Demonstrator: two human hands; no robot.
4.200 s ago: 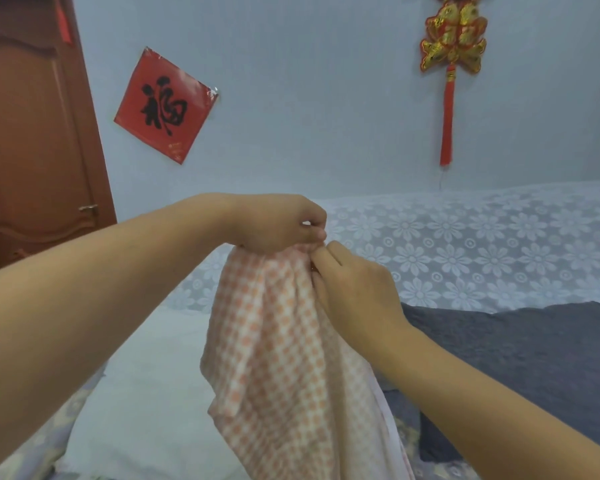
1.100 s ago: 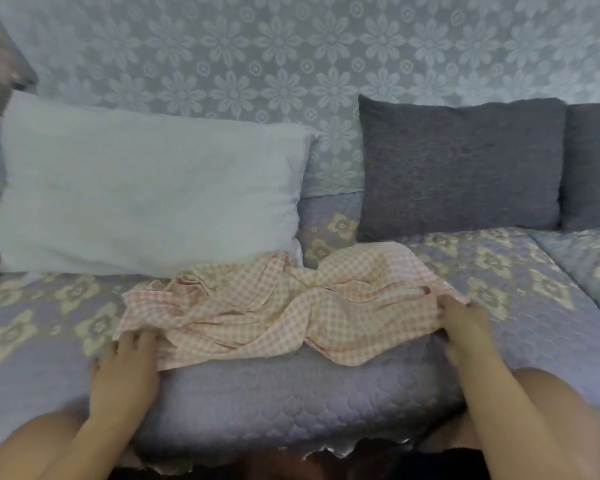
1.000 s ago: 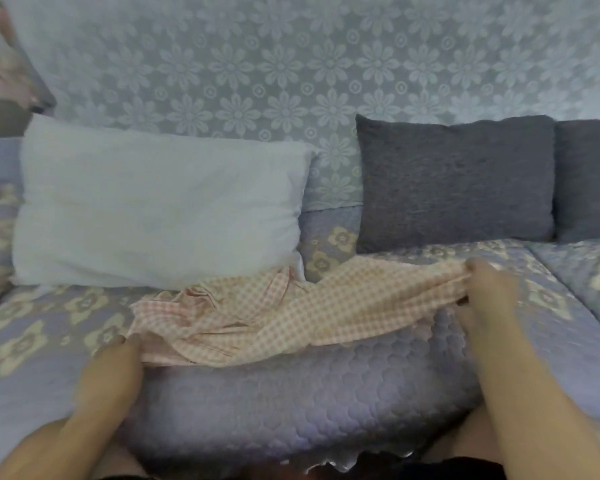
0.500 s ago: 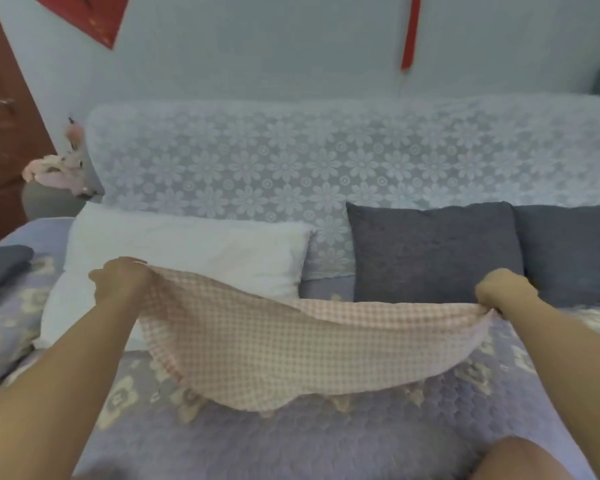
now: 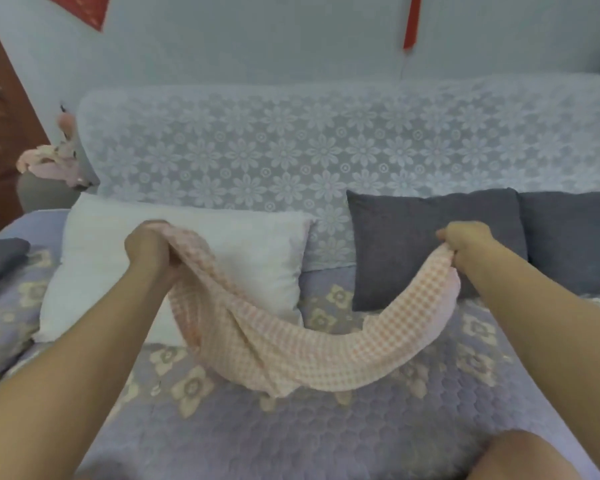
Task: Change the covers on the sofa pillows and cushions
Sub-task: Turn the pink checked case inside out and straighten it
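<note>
Matt checked cloth cover (image 5: 309, 355); quilted sofa (image 5: 291, 434); lace throw (image 5: 326, 150)

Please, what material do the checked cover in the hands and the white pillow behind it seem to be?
Checked cover: thin woven cloth, probably cotton, matte; it sags and folds softly between the left hand and right hand. White pillow: plain matte fabric shell, bare, with soft filling, judging by its puffed shape.
</note>
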